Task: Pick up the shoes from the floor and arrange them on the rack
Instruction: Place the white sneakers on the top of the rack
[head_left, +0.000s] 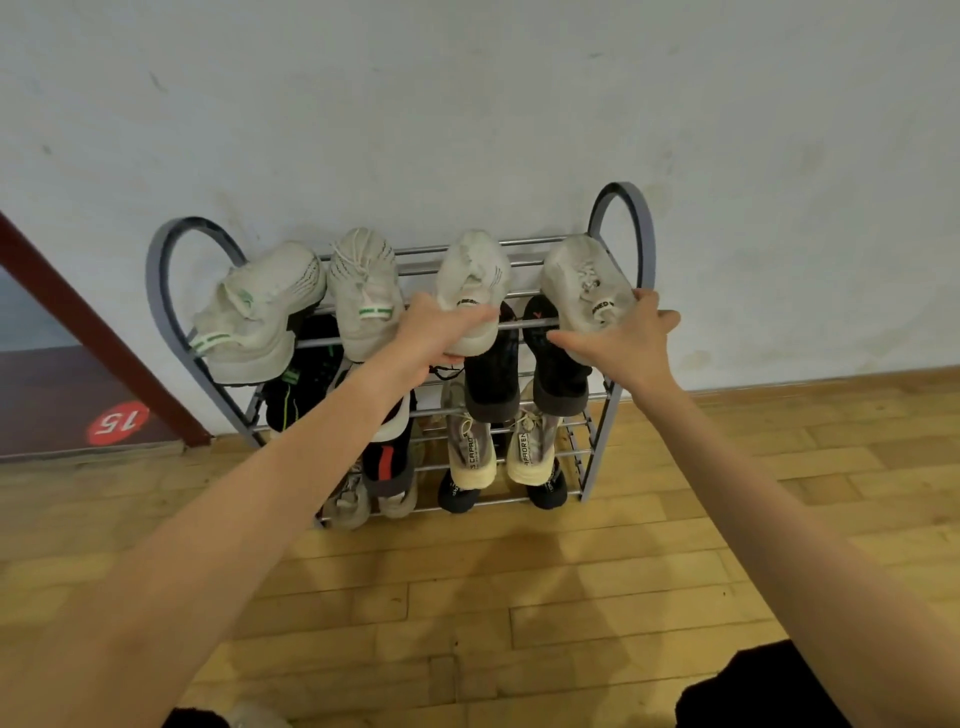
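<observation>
A grey metal shoe rack (626, 291) with looped side frames stands on a wooden floor (467, 587) against a pale wall (467, 104). Four off-white sneakers sit on the rack's top tier, each lying front to back across the bars, toes toward the wall and heels toward the person. The third sneaker (474, 280) from the rack's left end has its heel hanging over the front bar; the left hand (436, 332) is closed around that heel, fingers curled under the sole and thumb over the collar. The fourth sneaker (587, 286), nearest the rack's right loop, tilts slightly, toe up toward the wall. The right hand (636, 338) rests at its heel with fingers spread open, thumb along the shoe's inner side and fingertips touching the outer side, not clamped. Directly below these two on the rack sit a pair of black shoes (491, 374), and below those a cream pair (470, 452) with lettering.
</observation>
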